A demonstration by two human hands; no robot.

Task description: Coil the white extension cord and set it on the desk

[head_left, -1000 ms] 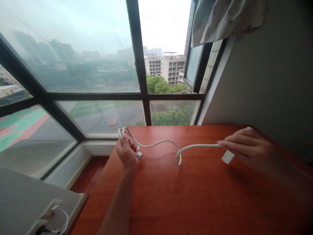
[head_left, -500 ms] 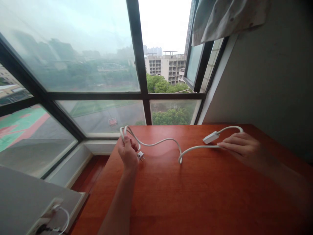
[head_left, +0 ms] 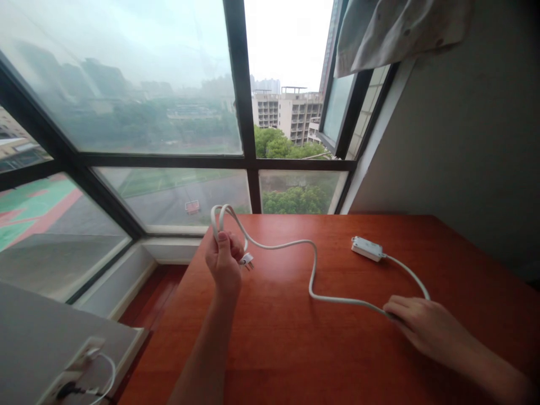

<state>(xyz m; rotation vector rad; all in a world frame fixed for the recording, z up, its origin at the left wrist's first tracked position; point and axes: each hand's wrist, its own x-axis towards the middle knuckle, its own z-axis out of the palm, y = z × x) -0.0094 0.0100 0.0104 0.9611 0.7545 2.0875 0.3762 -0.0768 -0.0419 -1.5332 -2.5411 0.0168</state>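
Note:
A white power cord runs in a wavy line between my two hands. My left hand is closed around a loop of it above the table's left part. The cord's plug, prongs pointing right and down, sticks out beside that hand's fingers. Low at the right, my right hand grips the cord with its fingers together, close to the tabletop. Beyond it the cord curves up to a white rectangular socket block, which lies at the table's back right.
The reddish-brown wooden table reaches back to the window frame. A grey wall rises on the right, with a hanging cloth above. Lower left, a white cable and a black plug sit in wall sockets.
My right hand has moved down and toward me with the cord. The socket block now lies turned on the table, and the cord's middle has dropped. My left hand has barely moved.

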